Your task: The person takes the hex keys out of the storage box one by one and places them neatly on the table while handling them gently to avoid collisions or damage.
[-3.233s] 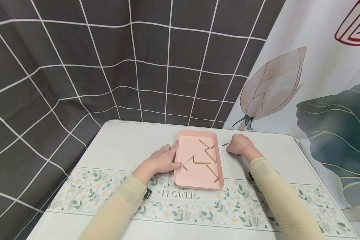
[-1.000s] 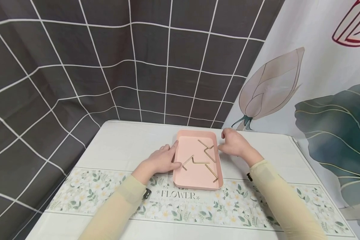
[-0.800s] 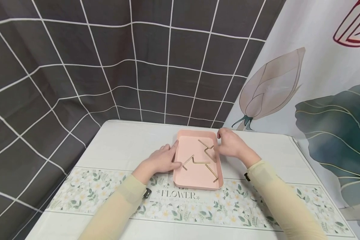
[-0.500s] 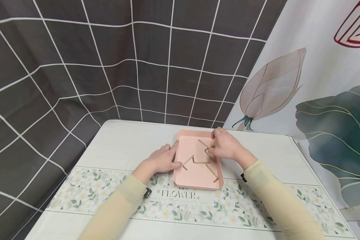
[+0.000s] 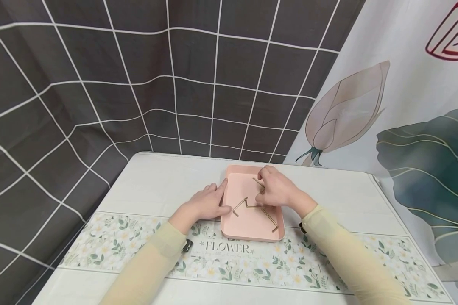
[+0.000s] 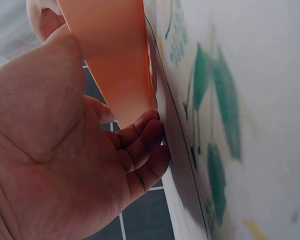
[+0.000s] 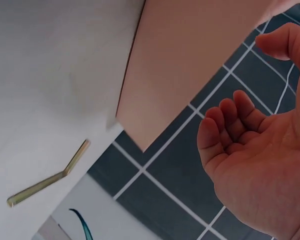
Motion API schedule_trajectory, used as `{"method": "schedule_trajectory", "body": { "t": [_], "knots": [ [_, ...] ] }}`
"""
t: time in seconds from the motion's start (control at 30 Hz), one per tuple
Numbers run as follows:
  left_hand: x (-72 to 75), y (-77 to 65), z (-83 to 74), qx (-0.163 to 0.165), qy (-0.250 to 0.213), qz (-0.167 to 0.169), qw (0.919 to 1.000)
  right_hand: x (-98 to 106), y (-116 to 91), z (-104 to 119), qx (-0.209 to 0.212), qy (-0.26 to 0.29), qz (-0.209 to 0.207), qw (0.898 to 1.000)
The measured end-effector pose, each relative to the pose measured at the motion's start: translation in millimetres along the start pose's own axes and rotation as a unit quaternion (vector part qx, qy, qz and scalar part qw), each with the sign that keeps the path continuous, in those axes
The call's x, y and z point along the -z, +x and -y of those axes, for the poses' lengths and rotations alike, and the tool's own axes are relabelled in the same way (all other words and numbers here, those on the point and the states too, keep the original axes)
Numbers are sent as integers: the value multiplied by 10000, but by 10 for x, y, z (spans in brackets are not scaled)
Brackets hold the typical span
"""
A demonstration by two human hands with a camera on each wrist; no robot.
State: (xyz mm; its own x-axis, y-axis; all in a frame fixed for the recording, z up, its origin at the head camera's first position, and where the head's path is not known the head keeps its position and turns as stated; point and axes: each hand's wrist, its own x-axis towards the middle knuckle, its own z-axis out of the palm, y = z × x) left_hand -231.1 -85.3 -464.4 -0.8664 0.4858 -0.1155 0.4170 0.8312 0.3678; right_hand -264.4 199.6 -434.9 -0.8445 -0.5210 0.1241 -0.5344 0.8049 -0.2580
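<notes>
dark grey cloth with a white grid (image 5: 191, 97) backs the white table (image 5: 168, 178). landmark: shallow, pale pink, rectangular tray (image 5: 248, 226), long sides running away from the person.

left hand (image 5: 204, 203): at the tray's left side, thumb over the rim, index finger along the wall; grip spread, not clenched.

right hand (image 5: 277, 188): over the tray's right side, thumb and forefinger parted; right wrist view shows nothing between them. grip judged unloaded.

bent, brass-coloured metal rods: at least four in the tray. governing relation: the far rod (image 5: 257, 181) lies just left of the right grip, long axis slanting from the tray's far end toward its right wall and passing behind the fingers; contact cannot be told. the middle rod (image 5: 256, 207), lying across the tray, is just nearside of the right thumb. right hand is nearer to both.

left rod (image 5: 239, 204) lies near the left thumb; near-right rod (image 5: 270, 218) slants by the tray's right wall. one loose rod (image 7: 45, 183) lies on the table outside the tray, apart from its wall.
</notes>
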Motion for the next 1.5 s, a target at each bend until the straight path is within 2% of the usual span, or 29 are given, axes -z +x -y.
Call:
{"method": "schedule_trajectory", "body": {
  "t": [0.4, 0.67, 1.07, 1.5],
  "knots": [
    [23, -20, -32, 15, 35, -14, 10000, -124, 19, 135, 464, 157, 148, 9987],
    [18, -24, -32, 15, 48, 9, 10000, -162, -11, 190, 413, 180, 284, 9986],
    [34, -36, -38, 31, 59, 21, 10000, -251, -46, 187, 596, 69, 448, 9972],
    [35, -28, -28, 50, 37, 30, 10000, -315, -60, 209, 533, -167, 667, 9962]
  ]
}}
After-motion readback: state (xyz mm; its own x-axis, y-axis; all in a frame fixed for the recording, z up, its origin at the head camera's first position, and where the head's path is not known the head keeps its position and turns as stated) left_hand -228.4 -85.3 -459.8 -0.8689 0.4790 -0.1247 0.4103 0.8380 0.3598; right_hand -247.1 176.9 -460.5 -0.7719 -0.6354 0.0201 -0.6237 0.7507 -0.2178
